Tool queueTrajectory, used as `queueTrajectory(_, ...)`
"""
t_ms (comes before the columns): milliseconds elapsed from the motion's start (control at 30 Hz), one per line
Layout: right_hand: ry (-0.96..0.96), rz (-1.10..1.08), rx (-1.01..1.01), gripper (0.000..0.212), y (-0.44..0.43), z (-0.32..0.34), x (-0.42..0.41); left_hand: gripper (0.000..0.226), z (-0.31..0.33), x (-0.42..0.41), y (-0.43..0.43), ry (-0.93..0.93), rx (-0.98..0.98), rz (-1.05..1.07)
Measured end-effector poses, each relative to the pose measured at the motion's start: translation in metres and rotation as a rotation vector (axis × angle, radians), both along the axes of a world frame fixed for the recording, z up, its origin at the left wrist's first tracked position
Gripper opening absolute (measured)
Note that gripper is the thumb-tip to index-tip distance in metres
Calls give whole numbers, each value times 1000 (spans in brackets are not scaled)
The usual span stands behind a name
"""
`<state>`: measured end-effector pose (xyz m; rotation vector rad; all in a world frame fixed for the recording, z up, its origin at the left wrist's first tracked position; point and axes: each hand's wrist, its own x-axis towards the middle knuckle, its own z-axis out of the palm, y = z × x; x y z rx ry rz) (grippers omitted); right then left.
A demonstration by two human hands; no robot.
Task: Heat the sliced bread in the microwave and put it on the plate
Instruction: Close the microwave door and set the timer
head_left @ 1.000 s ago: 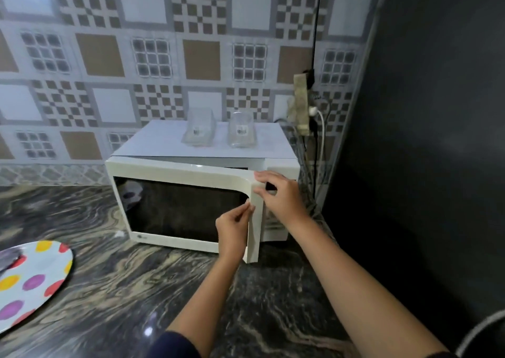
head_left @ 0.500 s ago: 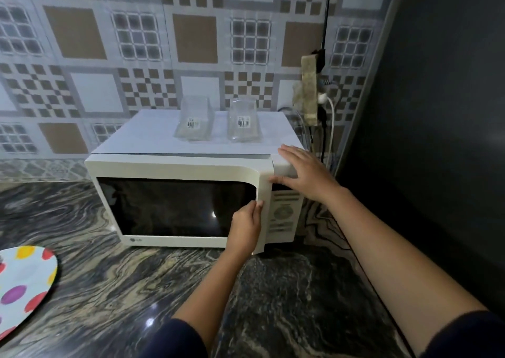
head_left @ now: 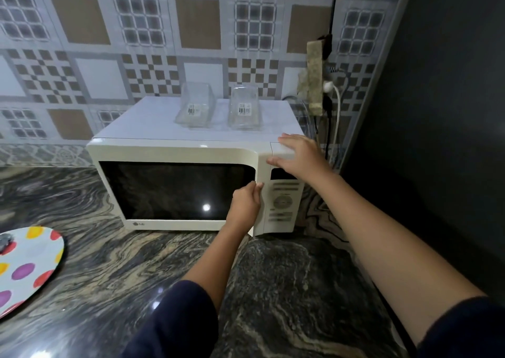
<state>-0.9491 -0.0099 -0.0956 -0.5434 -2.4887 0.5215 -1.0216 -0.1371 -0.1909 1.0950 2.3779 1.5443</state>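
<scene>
Patterned wall tiles back a marbled table. The left hand has its fingers curled on the right edge of the door of the microwave, gripping it. The right hand lies with straight fingers on the top corner, steadying. I judge the door shut or nearly shut, so next comes setting the control panel. The bread is unseen, presumably behind the dark window. The spotted plate is cut off at the left.

Microwave inside: hidden behind the dark door glass.
Control panel, 3 o'clock of the door: print blurred, unreadable.
Plate, 8 o'clock: cut off by the left edge.
Container labels, 12 o'clock: too small to read.
</scene>
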Motion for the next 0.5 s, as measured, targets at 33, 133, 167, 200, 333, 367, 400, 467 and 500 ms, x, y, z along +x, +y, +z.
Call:
queueTrajectory(33, 17, 12, -62, 71, 2, 1, 1, 40, 0, -1, -1, -3, -7, -11)
queueTrajectory(133, 53, 102, -272, 65, 11, 4, 7, 36, -1, -3, -3, -30, -21, -34)
queueTrajectory(167, 41, 135, -312, 63, 14, 6, 9, 36, 0, -4, -3, -44, -19, -40)
queueTrajectory(200, 17, 161, -327, 62, 17, 8, 12, 35, -1, -4, -3, -51, -18, -43)
queueTrajectory(333, -40, 184, -323, 60, 19, 10, 15, 35, -2, -3, -4, -44, -7, -48)
queueTrajectory(367, -25, 167, -319, 59, 18, 8, 15, 35, -2, -4, -4, -49, -4, -49)
queueTrajectory(400, 1, 137, -307, 60, 16, 5, 15, 35, -2, -4, -4, -50, -2, -51)
queueTrajectory(467, 84, 36, -262, 66, 13, -4, 17, 35, -3, -4, -4, -52, 5, -57)
queueTrajectory(500, 122, -18, -250, 74, 12, -9, 19, 36, -4, -5, -3, -52, 5, -59)
